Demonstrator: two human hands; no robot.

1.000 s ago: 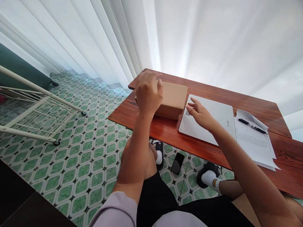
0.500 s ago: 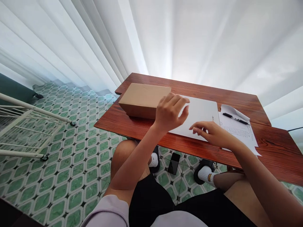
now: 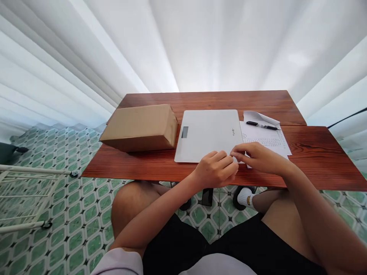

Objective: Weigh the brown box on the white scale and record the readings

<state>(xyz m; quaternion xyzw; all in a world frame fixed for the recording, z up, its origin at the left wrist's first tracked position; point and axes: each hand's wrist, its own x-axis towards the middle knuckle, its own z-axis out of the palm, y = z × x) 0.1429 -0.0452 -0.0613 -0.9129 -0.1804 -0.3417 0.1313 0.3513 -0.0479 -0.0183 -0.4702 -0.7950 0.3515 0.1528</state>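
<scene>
My left hand (image 3: 217, 169) hovers at the near edge of the table, fingers curled inward and palm hidden. Beside it, my right hand (image 3: 256, 156) has thumb and fingertips drawn together, meeting the left fingers. Whatever lies between the fingertips, if anything, is too small or hidden to make out. Just beyond the hands lies a flat white digital scale (image 3: 209, 131), with a small grey display near its left side. Right of it are sheets of paper (image 3: 268, 140) with writing, topped by a black pen (image 3: 263, 125).
A closed cardboard box (image 3: 137, 122) stands on the wooden table (image 3: 206, 98), left of the scale. A dark phone (image 3: 207, 197) lies on the tiled floor below. At left is a white wheeled rack (image 3: 31, 196); a white curtain (image 3: 200, 46) hangs behind the table.
My left hand has come down from over the scale and box toward the near edge, its fingers curling. Both hands are now together. The view has turned left, and the box now shows fully.
</scene>
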